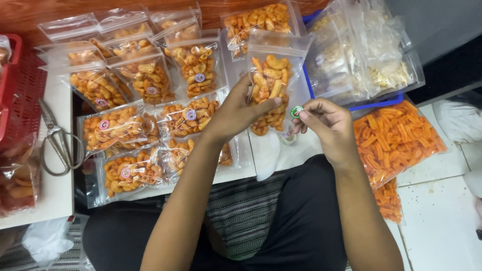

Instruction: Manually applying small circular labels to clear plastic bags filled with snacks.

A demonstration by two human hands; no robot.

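- Snack pouch [271, 85]: clear plastic, half full of orange curls, upright in my left hand [238, 108], fingers clamped on its side. Likely light, crinkly, slippery; contents brittle, so best held by the edge.
- Round sticker [296, 111]: pinched at my right hand's [324, 120] fingertips, just beside the pouch.
- Stickered pouches [150, 115]: laid in overlapping rows on the white table [55, 195].
- Scissors [57, 143], red basket [20, 85]: left side.
- Tiled floor [442, 216]: right.

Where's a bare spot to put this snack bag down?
Free: the white surface below the clear snack bag in the left hand, and beside the metal scissors. Crowded: the rows of stickered snack bags on the left and the orange stick-snack bags on the right.
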